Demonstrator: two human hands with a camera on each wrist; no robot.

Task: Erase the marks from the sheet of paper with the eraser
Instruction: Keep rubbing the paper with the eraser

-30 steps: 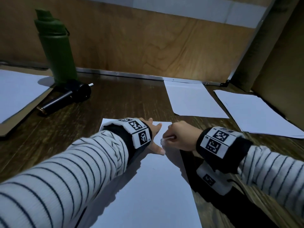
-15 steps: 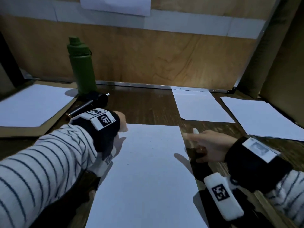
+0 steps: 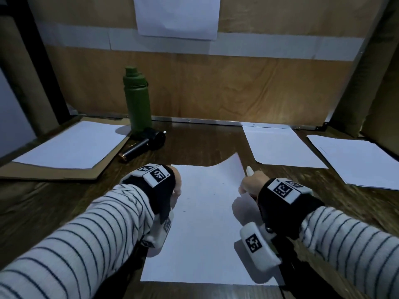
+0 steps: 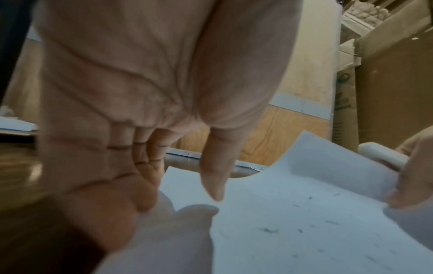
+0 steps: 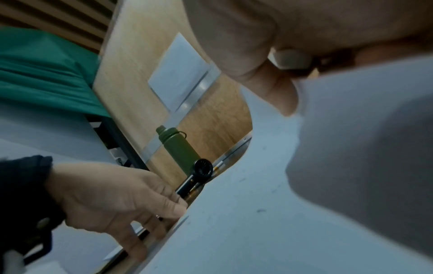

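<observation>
A white sheet of paper lies on a dark wooden table, directly in front of the person, between their two forearms. A few small dark specks and short strokes dot its surface. Its far right corner curls up off the table. The right hand pinches that right edge between thumb and curled fingers, and the same fist holds a slim white eraser, whose tip pokes out above the knuckles. The left hand is at the sheet's left edge, with its fingers pointing down, close together and only slightly bent; the fingertips meet the paper's edge. Both wrists wear black bands with white tags over striped sleeves. Farther back on the left stands a green bottle, with a black handheld device lying at its base. More blank sheets lie to either side.
</observation>
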